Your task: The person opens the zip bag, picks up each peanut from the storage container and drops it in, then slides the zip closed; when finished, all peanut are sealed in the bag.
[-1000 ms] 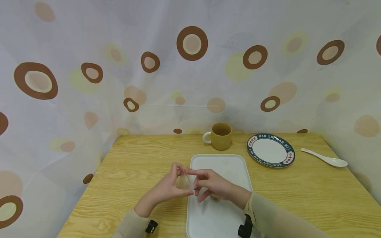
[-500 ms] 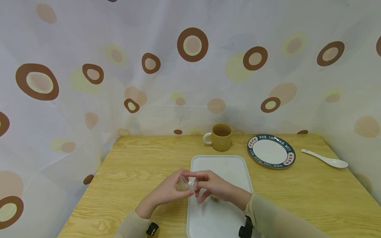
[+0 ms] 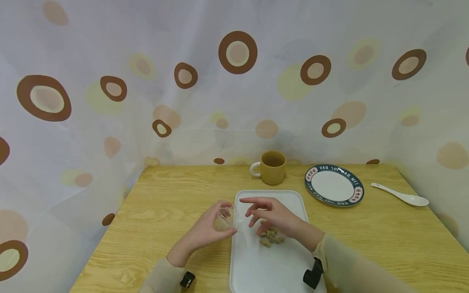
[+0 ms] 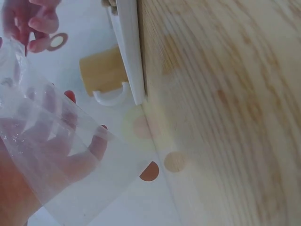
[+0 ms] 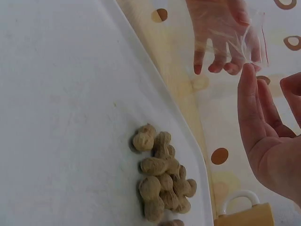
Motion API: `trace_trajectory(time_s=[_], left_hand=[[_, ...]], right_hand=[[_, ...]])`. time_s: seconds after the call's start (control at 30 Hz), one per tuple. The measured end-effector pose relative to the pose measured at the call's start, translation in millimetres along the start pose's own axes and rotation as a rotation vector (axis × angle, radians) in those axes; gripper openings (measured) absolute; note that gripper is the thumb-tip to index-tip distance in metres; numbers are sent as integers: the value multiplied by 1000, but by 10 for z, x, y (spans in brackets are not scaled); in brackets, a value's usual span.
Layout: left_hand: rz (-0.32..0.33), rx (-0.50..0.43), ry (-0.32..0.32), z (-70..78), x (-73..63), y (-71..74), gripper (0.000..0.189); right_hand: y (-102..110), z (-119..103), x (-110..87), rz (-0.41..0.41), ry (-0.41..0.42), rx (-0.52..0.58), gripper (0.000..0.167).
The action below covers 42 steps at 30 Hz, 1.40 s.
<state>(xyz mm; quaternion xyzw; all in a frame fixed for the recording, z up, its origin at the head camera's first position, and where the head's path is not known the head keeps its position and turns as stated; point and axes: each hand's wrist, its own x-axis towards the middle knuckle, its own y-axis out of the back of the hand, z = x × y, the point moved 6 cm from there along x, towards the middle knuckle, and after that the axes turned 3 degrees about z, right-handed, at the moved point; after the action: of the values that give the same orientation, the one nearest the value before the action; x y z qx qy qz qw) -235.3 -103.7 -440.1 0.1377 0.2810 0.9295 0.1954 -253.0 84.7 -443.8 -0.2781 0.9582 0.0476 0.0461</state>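
My left hand holds a clear plastic zip bag over the left edge of the white tray, its mouth spread between thumb and fingers. A red line runs along the bag's edge in the right wrist view. The left wrist view shows the transparent bag hanging across the fingers, with nothing visible inside. My right hand hovers over the tray, apart from the bag, index finger extended and the others loosely bent, holding nothing. Below it lies a small heap of unshelled peanuts, partly covered by the hand in the head view.
A mustard mug with a white handle stands behind the tray. To its right are a plate with a dark green lettered rim and a white spoon. A dotted curtain encloses the wooden table at the back and sides.
My right hand has let go of the bag and moved right, uncovering more of the peanuts. The bag's mouth now gapes in my left hand, which stays in about the same place.
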Motion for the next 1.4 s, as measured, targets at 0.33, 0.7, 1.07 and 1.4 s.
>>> trace_trajectory(time_s=[0.33,0.7,1.07,1.4], left_hand=[[16,13,7,-16,8,-4,69],[5,35,-24,14,55,-7,70],[-6,32,0,-9,60,-13,70],[-12,37,14,-42,71,-31,71]], right_hand=[[383,72,-40,115,23,-277,43],[676,219,-135,193,-81,-595,32],[699,306,-204,190,-106,-739,27],[701,371,-254,181,-177,-742,18]])
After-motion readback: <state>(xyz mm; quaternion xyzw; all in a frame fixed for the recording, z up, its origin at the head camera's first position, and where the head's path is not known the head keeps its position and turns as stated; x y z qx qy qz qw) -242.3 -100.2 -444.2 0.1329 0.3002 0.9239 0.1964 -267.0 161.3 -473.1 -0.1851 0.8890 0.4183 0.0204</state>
